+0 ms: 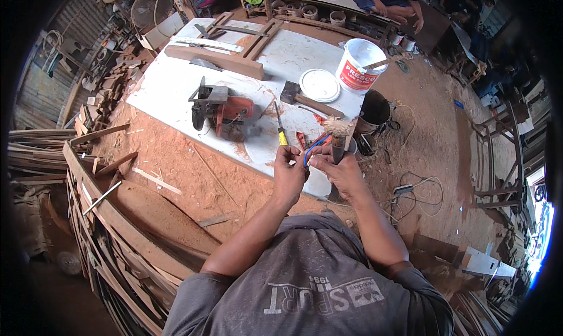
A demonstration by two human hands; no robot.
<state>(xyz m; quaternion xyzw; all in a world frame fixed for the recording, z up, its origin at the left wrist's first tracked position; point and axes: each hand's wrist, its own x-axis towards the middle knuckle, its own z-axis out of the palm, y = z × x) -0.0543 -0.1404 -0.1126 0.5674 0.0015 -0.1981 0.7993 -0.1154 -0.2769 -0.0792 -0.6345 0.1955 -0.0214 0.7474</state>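
Note:
My left hand [287,170] and my right hand [342,170] meet at the table's near edge, thumbs and fingers pinched on a thin blue wire [315,144]. The wire curves up between the fingertips; its ends are hard to make out. Close by my right hand rises a dark handle with a frayed, splintered wooden top [338,126]; I cannot tell whether the hand touches it. A yellow-handled screwdriver [282,135] lies just beyond my left fingers. Small red-orange handles [301,140] show beside the wire, partly hidden.
On the white table [170,95] are a red-bodied power saw [234,109], a hammer [316,103], a round white lid [319,85], a white bucket [359,66] and a wooden frame [229,63]. Stacked boards [123,218] lie left; a cord [419,189] lies right. Another person [387,1] sits at the back.

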